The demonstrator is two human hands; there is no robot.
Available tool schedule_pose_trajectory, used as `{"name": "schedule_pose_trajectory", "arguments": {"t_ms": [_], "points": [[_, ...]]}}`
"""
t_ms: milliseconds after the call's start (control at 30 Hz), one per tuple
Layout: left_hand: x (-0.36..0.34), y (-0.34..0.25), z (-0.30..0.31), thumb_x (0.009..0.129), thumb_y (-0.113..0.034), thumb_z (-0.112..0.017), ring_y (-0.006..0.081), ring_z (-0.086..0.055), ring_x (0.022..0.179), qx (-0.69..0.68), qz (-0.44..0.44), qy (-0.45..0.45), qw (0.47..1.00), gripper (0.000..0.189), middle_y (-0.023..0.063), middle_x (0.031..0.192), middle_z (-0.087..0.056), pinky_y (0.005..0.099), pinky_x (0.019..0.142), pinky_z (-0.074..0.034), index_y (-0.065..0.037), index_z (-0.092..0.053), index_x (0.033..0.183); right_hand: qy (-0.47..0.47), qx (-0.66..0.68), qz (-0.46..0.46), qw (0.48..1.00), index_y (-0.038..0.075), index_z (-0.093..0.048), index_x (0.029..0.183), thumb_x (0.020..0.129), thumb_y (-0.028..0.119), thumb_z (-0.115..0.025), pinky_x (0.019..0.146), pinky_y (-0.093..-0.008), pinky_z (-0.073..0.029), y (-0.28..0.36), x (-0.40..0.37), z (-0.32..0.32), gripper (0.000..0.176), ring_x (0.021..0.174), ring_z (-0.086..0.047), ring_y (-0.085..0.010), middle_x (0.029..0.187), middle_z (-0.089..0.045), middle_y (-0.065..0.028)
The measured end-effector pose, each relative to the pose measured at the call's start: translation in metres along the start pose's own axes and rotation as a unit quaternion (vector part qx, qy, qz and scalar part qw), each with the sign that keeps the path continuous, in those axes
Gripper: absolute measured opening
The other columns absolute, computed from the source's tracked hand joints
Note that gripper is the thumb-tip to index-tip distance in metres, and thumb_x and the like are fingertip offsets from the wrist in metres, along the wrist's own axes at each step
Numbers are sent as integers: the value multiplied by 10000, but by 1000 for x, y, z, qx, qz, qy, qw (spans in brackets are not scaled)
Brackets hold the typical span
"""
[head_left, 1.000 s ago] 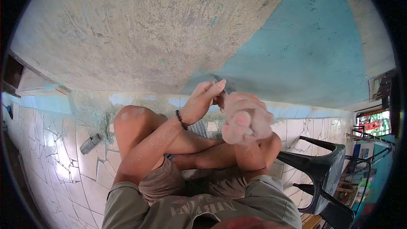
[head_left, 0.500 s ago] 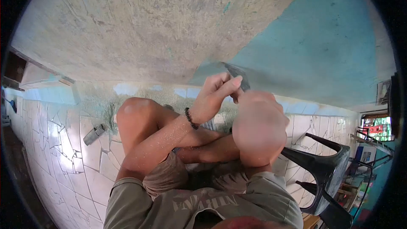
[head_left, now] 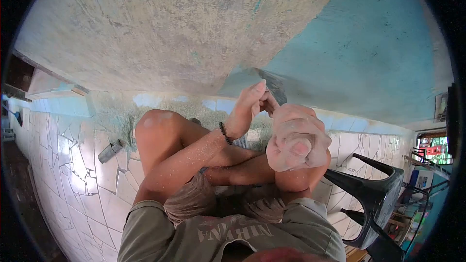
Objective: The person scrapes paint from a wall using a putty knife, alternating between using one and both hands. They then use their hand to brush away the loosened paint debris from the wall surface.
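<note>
A grey metal scraper blade [head_left: 274, 89] is held against the turquoise-painted wall [head_left: 369, 53] by the left hand [head_left: 248, 110] and the fisted right hand [head_left: 293, 138]. A scraping stroke is judged in hand, and steady pressure is called for next.

My scraper [head_left: 275, 89], pressed flat to the wall [head_left: 170, 29]

Only the blade shows: wide, flat, dark grey and dulled with dust, tilted so its working edge points far and left. It lies against the wall right on the line where the turquoise paint [head_left: 369, 53] on the right meets the bare, grey-beige plaster on the left. The fingertips of my left hand [head_left: 248, 109] bear on its near end. The handle runs down out of sight into my right hand [head_left: 294, 138], a dusty closed fist just near and right of the blade.
</note>
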State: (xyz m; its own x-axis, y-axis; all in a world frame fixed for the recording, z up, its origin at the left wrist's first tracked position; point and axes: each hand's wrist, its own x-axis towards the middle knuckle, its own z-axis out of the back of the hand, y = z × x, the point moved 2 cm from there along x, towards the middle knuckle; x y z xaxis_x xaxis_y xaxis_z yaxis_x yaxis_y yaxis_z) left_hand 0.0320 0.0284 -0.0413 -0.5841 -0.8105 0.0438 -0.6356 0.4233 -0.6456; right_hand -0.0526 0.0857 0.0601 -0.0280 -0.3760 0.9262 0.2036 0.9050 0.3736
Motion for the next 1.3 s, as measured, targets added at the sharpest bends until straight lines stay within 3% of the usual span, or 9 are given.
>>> {"name": "schedule_pose_trajectory", "arguments": {"t_ms": [100, 167, 300, 700, 900, 1000, 1100, 1200, 1300], "points": [[4, 21, 8, 1059, -541, -483, 149, -595, 790, -38, 9, -49, 998, 537, 110, 878, -674, 346, 776, -474, -22, -571, 951, -65, -75, 30, 995, 18, -394, 635, 964, 113, -567, 423, -368, -465, -17, -6, -15, 384, 446, -523, -203, 572, -545, -77], [6, 27, 13, 1066, -552, -448, 172, -590, 778, -41, 8, -59, 997, 534, 131, 860, -672, 361, 790, -473, -42, -541, 939, -50, -116, 54, 991, -13, -451, 629, 910, 44, -581, 459, -347, -475, -10, -6, -8, 314, 464, -537, -212, 579, -550, -90], [0, 2, 2, 1064, -535, -451, 180, -591, 765, 0, -24, -21, 1000, 520, 144, 838, -673, 355, 786, -473, -35, -541, 954, -112, 34, 51, 992, -24, -486, 624, 892, 24, -593, 497, -346, -503, -4, -3, -15, 292, 482, -556, -226, 582, -547, -77], [1, 7, 0, 1021, -511, -529, 182, -620, 783, 1, -34, 7, 999, 477, 105, 849, -668, 326, 746, -474, -36, -553, 992, 9, -128, -12, 992, -20, -545, 687, 841, 27, -615, 598, -385, -572, 9, -2, -2, 175, 571, -651, -277, 673, -632, -120], [-4, -2, -2, 1012, -503, -555, 179, -617, 781, 38, -39, -44, 998, 470, 122, 866, -678, 316, 749, -484, -35, -539, 980, -28, -89, 45, 995, -9, -513, 664, 858, 25, -612, 529, -373, -546, -7, -1, -15, 221, 506, -604, -250, 629, -589, -86], [-5, -4, 0, 1015, -506, -550, 179, -625, 787, 35, -52, -15, 998, 477, 139, 876, -691, 315, 742, -495, -30, -528, 993, -4, -74, 7, 997, -11, -495, 658, 883, 31, -602, 507, -363, -531, 14, 8, -15, 254, 489, -578, -239, 612, -564, -74], [-4, -1, -2, 1018, -507, -546, 182, -638, 793, 18, -66, 16, 998, 481, 143, 879, -693, 322, 737, -500, -26, -523, 1001, -86, -9, 69, 994, -18, -495, 663, 906, 33, -607, 511, -358, -527, 4, 2, -21, 272, 495, -567, -238, 615, -565, -81], [-3, -3, -5, 1021, -509, -543, 185, -646, 798, 19, -70, 26, 997, 485, 138, 875, -689, 327, 734, -501, -25, -523, 999, 21, -78, 18, 997, -31, -502, 681, 924, 43, -608, 512, -364, -524, 14, 13, -10, 275, 506, -575, -237, 609, -561, -87], [-6, -4, -2, 1020, -507, -551, 184, -644, 798, 16, -67, 10, 998, 482, 123, 872, -680, 325, 733, -499, -26, -526, 996, 22, -141, -11, 990, -28, -498, 680, 936, 62, -604, 505, -373, -518, 12, 8, -7, 291, 499, -572, -241, 612, -566, -94]]}}
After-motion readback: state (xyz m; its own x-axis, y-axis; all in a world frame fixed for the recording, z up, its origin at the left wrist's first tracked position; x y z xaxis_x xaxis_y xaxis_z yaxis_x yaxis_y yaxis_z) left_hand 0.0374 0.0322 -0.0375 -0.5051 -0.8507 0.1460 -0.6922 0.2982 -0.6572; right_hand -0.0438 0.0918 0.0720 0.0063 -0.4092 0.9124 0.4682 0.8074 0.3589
